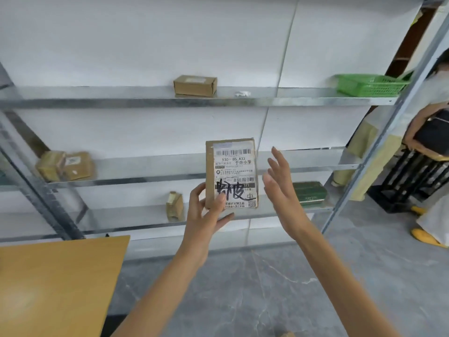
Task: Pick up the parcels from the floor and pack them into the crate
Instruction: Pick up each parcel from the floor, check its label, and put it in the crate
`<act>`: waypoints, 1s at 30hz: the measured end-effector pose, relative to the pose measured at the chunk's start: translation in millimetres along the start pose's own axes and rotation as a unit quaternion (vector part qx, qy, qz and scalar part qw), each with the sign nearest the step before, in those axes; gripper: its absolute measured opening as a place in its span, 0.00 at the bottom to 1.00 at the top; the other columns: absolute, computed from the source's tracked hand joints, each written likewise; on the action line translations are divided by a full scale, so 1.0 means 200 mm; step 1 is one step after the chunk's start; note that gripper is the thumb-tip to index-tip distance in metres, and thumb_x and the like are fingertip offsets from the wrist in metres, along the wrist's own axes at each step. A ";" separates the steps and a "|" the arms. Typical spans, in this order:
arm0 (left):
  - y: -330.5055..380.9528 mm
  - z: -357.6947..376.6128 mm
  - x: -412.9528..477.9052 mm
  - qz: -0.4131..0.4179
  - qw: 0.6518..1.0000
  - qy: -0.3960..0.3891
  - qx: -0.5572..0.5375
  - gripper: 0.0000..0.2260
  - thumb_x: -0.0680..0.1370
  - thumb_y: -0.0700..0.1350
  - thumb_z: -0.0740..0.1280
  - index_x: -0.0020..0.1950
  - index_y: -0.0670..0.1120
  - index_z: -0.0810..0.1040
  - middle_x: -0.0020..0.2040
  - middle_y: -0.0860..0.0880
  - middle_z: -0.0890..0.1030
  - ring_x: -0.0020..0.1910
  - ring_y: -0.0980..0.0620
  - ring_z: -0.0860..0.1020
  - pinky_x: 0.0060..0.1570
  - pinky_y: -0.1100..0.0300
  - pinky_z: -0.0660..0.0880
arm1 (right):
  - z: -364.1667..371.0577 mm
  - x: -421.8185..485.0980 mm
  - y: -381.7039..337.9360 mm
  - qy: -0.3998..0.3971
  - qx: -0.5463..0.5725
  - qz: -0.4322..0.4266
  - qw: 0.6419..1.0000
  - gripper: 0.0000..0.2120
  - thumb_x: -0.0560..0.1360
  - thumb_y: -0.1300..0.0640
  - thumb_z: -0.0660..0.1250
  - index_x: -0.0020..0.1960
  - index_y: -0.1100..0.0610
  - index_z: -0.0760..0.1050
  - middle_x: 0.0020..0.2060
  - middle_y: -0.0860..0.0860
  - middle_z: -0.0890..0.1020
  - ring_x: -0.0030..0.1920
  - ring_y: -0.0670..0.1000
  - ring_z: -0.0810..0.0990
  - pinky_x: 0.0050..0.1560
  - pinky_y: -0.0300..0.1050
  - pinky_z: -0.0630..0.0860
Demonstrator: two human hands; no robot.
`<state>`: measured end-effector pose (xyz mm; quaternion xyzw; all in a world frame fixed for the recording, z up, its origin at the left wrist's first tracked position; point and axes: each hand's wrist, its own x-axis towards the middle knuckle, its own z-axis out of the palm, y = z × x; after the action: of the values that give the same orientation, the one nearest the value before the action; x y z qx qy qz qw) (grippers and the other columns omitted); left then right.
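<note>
Between both raised hands: one labelled cardboard parcel (230, 173), upright, pinched at its lower corner by the left hand (206, 210). Right hand (279, 188): spread wide, just beside the parcel, apart from it. Behind the hands: metal shelf (194, 102) bearing small boxes.

Parcel (230, 173): matt brown cardboard w/ paper label. Shelving (194, 103): shiny galv. metal. Basket (369, 85): green plastic mesh. Floor (243, 288): glossy grey marble-look.

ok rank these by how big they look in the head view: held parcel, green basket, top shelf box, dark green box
1. held parcel, largest, but it is nearest the camera
2. green basket
3. top shelf box and dark green box, too alike to rank
</note>
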<state>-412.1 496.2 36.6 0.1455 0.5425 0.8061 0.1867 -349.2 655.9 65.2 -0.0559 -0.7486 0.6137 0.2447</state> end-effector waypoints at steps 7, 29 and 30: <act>0.16 -0.22 -0.13 0.042 0.984 -0.008 0.175 0.24 0.69 0.64 0.66 0.62 0.57 0.71 0.64 0.55 0.76 0.59 0.58 0.77 0.59 0.49 0.76 | 0.30 -0.17 0.00 -0.104 0.076 0.012 0.992 0.37 0.74 0.44 0.62 0.75 0.36 0.45 0.72 0.40 0.66 0.71 0.44 0.68 0.69 0.48 0.68; 0.26 -0.44 -1.30 0.103 0.936 0.177 0.287 0.16 0.76 0.50 0.66 0.65 0.53 0.76 0.57 0.58 0.80 0.54 0.65 0.78 0.47 0.76 0.71 | 0.52 -0.98 -0.24 -0.300 0.047 0.013 0.953 0.32 0.75 0.35 0.55 0.72 0.29 0.40 0.76 0.36 0.53 0.76 0.45 0.57 0.73 0.58 0.60; 0.28 -0.48 -1.36 0.104 0.933 0.186 0.291 0.17 0.76 0.50 0.66 0.65 0.52 0.76 0.57 0.58 0.80 0.54 0.65 0.78 0.48 0.76 0.71 | 0.56 -1.03 -0.26 -0.310 0.044 0.013 0.950 0.33 0.74 0.34 0.55 0.72 0.29 0.39 0.76 0.35 0.52 0.76 0.44 0.56 0.73 0.57 0.60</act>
<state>-220.7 274.1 44.6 0.0961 0.7601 0.6405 -0.0527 -205.7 464.4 38.3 0.1383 -0.7589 0.6364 -0.0055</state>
